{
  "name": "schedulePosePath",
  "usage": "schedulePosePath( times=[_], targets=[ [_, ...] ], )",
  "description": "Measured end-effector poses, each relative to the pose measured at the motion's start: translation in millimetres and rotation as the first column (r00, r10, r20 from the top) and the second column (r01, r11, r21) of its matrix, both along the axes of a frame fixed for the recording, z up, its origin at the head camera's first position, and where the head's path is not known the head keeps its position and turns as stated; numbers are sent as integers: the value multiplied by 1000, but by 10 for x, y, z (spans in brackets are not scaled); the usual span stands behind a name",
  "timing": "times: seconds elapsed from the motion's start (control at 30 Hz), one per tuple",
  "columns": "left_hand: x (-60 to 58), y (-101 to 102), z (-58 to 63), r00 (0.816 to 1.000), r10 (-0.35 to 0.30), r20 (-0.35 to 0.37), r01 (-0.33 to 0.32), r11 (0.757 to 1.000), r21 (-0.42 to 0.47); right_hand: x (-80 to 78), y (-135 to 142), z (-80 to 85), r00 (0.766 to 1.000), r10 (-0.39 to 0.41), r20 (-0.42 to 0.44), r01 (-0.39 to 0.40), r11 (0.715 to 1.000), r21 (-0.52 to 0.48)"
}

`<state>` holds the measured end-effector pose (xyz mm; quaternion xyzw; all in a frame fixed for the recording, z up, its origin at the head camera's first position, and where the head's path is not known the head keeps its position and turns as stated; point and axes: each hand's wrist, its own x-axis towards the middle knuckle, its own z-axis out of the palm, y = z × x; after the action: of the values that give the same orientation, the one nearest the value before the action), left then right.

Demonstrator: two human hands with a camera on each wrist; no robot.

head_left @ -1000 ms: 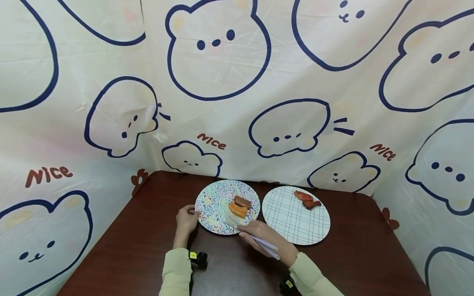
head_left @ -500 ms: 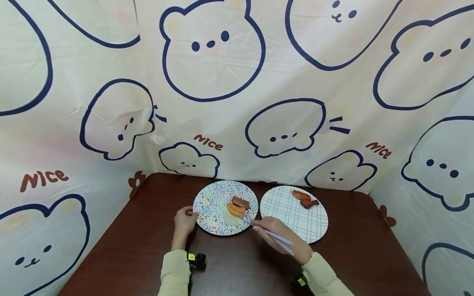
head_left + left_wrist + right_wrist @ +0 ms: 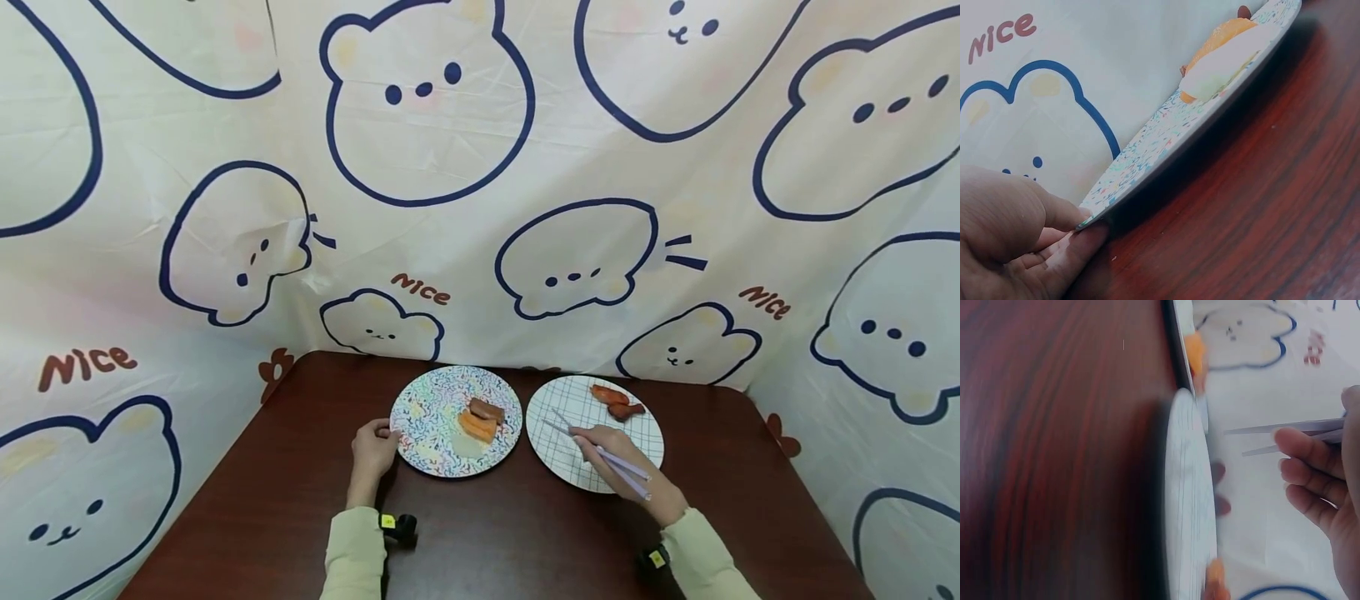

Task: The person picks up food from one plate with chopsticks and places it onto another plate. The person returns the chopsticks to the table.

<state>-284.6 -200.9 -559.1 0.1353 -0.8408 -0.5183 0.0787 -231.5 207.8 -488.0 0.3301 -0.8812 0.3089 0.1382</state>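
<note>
My left hand (image 3: pixel 375 457) pinches the near left rim of a speckled multicolour plate (image 3: pixel 427 408), thumb and fingers on either side of the edge in the left wrist view. On that plate lie a brown sausage-like piece (image 3: pixel 487 409), an orange ridged piece (image 3: pixel 477 427) and a flat whitish piece (image 3: pixel 468 447). My right hand (image 3: pixel 622 454) holds a pair of pale lilac chopsticks (image 3: pixel 1254 430), tips a little apart with nothing between them. They hover over the white checked plate (image 3: pixel 558 458). Two reddish-brown meat pieces, one a drumstick (image 3: pixel 626 412), the other a wing-like piece (image 3: pixel 609 394), sit at its back.
Both plates stand side by side on a dark reddish-brown wooden table (image 3: pixel 480 542). A pale curtain (image 3: pixel 465 242) with bear drawings hangs close behind the table and along its sides. Small black cameras are strapped at both wrists.
My right hand has moved the chopsticks rightward from the whitish piece on the speckled plate to above the checked plate, carrying nothing. The left hand keeps its hold on the rim.
</note>
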Motion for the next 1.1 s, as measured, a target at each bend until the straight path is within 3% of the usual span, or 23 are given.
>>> schedulePosePath(
  times=[0.2,0.33,0.5,0.57,0.73,0.97,1.1],
  targets=[
    [0,15,15,1000,-10,8,10,1000,4,-51,311,21,982,-157,106,158,987,-1],
    [5,5,15,1000,-11,18,11,1000,7,-90,467,55,948,-254,190,253,967,30],
    [0,0,17,1000,-2,7,2,1000,-3,-174,624,73,916,-315,247,307,949,70],
    [-1,4,18,1000,-3,2,3,1000,-3,-209,688,47,917,-318,242,311,948,69],
    [-3,3,1,1000,-16,5,16,1000,14,-300,833,-91,944,-284,166,289,957,-3],
    [-6,-4,-4,1000,-2,18,2,1000,19,-433,941,-207,937,-302,173,310,950,-20],
    [-10,-4,0,1000,0,16,0,1000,24,-503,983,-250,952,-281,119,286,958,-28]
  ],
)
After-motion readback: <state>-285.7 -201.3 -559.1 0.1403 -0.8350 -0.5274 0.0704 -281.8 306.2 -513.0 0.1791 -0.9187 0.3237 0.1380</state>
